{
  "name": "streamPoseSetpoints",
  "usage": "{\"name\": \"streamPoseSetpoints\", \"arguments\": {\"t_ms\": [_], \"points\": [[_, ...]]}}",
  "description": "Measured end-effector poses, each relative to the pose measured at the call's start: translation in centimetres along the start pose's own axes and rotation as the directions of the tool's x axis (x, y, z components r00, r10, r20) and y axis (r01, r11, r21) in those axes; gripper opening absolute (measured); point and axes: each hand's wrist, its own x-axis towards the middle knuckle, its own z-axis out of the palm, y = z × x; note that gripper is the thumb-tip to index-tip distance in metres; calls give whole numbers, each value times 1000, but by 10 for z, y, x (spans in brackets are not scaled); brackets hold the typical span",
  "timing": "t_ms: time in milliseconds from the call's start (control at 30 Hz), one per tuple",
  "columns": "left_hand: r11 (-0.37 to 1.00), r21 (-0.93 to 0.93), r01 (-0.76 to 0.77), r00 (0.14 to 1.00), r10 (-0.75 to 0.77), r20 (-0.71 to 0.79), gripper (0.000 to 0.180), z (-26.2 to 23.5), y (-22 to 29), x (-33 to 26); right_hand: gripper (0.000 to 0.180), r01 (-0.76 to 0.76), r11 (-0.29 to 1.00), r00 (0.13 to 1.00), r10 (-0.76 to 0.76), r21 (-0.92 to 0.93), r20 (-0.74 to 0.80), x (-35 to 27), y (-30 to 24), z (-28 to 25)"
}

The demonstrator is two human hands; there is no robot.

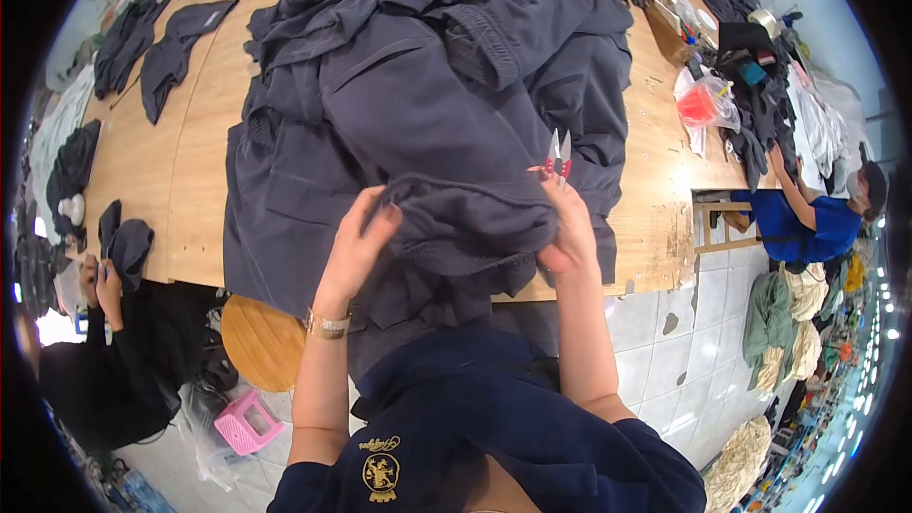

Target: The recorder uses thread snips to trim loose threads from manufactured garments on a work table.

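Between my hands, near the table's front edge, a pair of dark grey elastic-waisted trousers (475, 218) is held with its gathered opening spread wide. My left hand (359, 239) grips the left side of that opening with curled fingers. The right side is pinched by my right hand (572, 228), which also holds small thread snips (559, 154) with red handles, their blades pointing away from me and apart. Cloth hides some of my fingertips. Behind the held trousers lies a large heap of dark grey garments (380, 85), with gathered cuffs showing.
The heap covers much of the wooden table (655, 180). A clear bag with something red (703, 103) lies to the right. A co-worker in blue (807, 223) is at far right; another in black (119, 351) works at left. A round wooden stool (261, 342) and pink stool (249, 423) stand left.
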Motion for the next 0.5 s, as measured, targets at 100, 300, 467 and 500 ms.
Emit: {"name": "streamPoseSetpoints", "arguments": {"t_ms": [100,300,467,500], "points": [[780,584,-224,924,361,-129,62,19,30,-1,16,65,992,998,-63,-111,21,0,-2,3],[490,580,-650,743,570,351,57,54,58,34,20,162,939,985,-171,-302,-2,-1,-2,16],[484,661,-574,794,528,302,32,68,36,57,9,356,257,763,-635,-898,121,-7,-1,11],[483,657,-580,790,529,309,32,71,37,57,9,277,196,735,-674,-941,76,-15,-1,8]]}}
